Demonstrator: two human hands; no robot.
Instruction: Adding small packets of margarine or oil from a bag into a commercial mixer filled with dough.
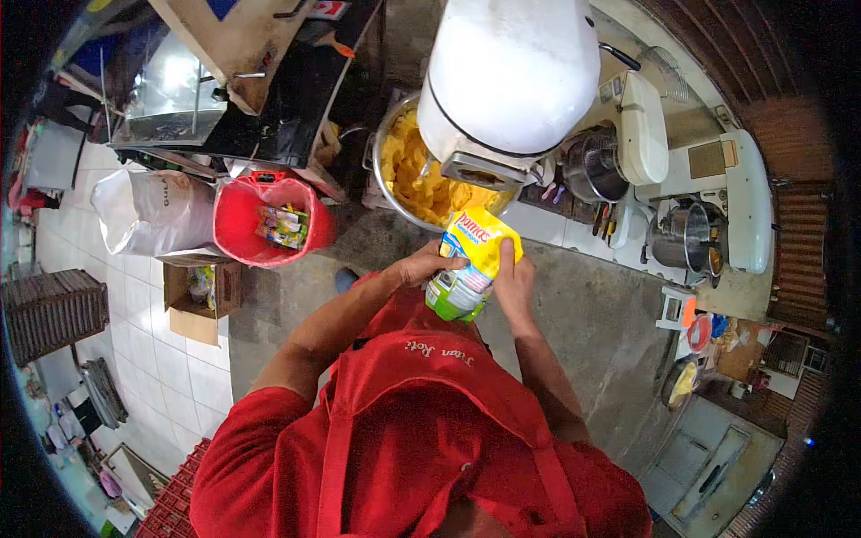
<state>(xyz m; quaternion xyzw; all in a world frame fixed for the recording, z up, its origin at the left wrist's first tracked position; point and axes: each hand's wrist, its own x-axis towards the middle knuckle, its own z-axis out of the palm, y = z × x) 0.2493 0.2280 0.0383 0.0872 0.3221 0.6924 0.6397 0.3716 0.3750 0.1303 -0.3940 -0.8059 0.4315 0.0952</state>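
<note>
Between my two hands is a yellow, white and green pouch (475, 260), held in front of my red apron. My left hand (425, 264) grips its left side, thumb lying across the front. At the upper right edge, my right hand (514, 278) is closed on the same pouch. Just beyond it stands a large metal mixing bowl (387, 186) with a yellow, creamy mass (404, 166) inside. Over the bowl hangs the white head of a big stand mixer (507, 76), which hides part of the bowl. Whether the pouch is cut open I cannot tell.
Left of the bowl stand a red bin (235, 215) holding small packets, a white sack (143, 211) and an open cardboard box (193, 314). A dark workbench (278, 134) is at the upper left. Two smaller mixers with metal bowls (679, 240) stand along the right side.
</note>
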